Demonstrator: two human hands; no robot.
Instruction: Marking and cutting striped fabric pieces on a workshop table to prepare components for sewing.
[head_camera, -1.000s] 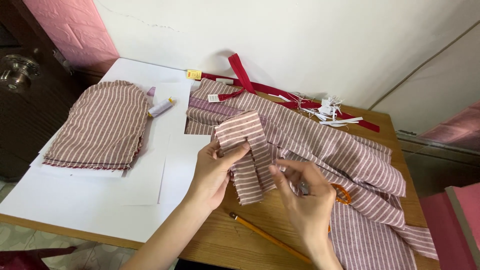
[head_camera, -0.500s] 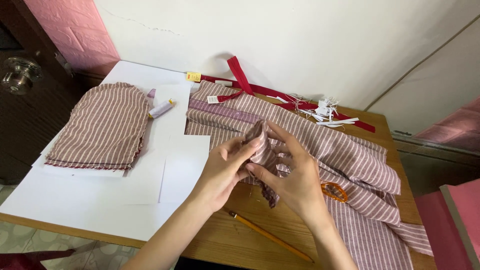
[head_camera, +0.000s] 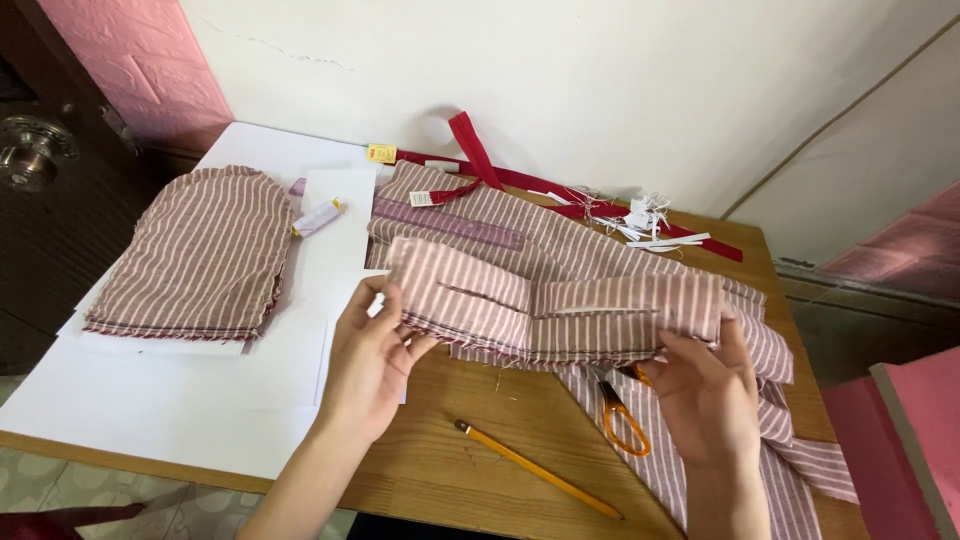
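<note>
1. One striped fabric strip (head_camera: 555, 305), pink/white, stretched flat between both hands above the wooden table (head_camera: 470, 470), in front of the rest of the cloth.
2. Left hand (head_camera: 372, 365): fingers pinched shut on the strip's left end, thumb on top.
3. Right hand (head_camera: 708, 395): fingers clamped on the strip's right end, thumb on the front face.
4. One larger striped garment piece (head_camera: 600, 240) lies directly behind/under the strip, trailing off to the table's right edge.
5. One pair of orange-handled scissors (head_camera: 622, 415), partly under the cloth, just left of the right hand.
6. One yellow pencil (head_camera: 540, 470) on bare wood, between the wrists, nearer the table's front edge.
7. One stack of rounded striped pieces (head_camera: 200, 255) at left, on white paper sheets (head_camera: 180, 400); sheet count unclear, they overlap.
8. One thread spool (head_camera: 318, 217) beside that stack.
9. One red ribbon/tape (head_camera: 480, 155) at the back by the wall, plus a heap of white scraps (head_camera: 645, 220), too small to count.
</note>
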